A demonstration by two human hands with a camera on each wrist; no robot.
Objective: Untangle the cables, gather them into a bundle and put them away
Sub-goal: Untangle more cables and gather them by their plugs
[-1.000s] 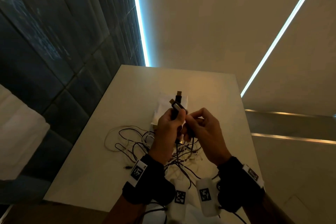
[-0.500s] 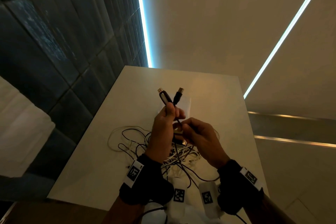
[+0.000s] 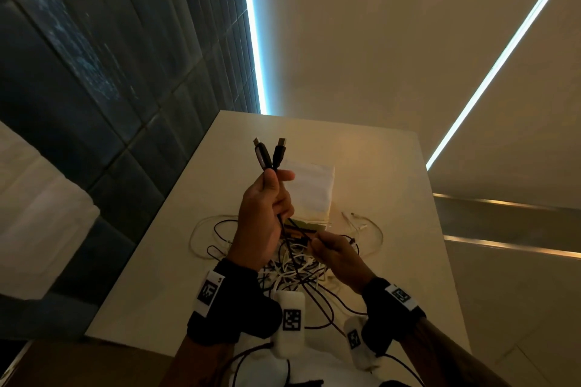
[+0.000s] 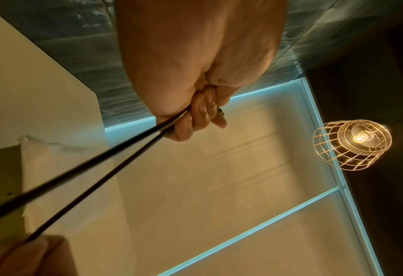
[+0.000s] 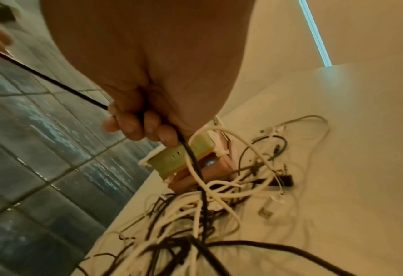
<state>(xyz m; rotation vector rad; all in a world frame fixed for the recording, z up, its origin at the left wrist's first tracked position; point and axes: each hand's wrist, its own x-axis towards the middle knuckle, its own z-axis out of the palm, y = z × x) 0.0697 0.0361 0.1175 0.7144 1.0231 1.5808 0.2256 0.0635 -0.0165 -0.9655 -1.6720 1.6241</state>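
Left hand (image 3: pixel 264 223), centre of the head view: fingers curled round 2 runs of black cable (image 3: pixel 284 229), raised above the table (image 3: pixel 393 173). 2 black plugs (image 3: pixel 269 154) above the fist, side by side, metal tips pointing to the top of the frame. Left wrist view: same fist (image 4: pixel 195 74) closed on both runs, stretched taut toward the lower left corner of the frame.

Right hand (image 3: pixel 338 258), lower and right of the left hand: fingers curled round the same black cable, just above the pile. Right wrist view: cable entering the closed fingers (image 5: pixel 134 125) from the upper left, leaving below the hand and dropping into the tangle.

Tangle of cables (image 3: pixel 292 270), black and white mixed, on the near half of the table, lower centre of the head view, loops spreading left and right. White pouch (image 3: pixel 309 188) flat on the table beyond the hands. Small green and pink box (image 5: pixel 190 158) at the far edge of the tangle, just below the right hand in the right wrist view.

Wire-cage lamp (image 4: pixel 352 144), lit, right side of the left wrist view.
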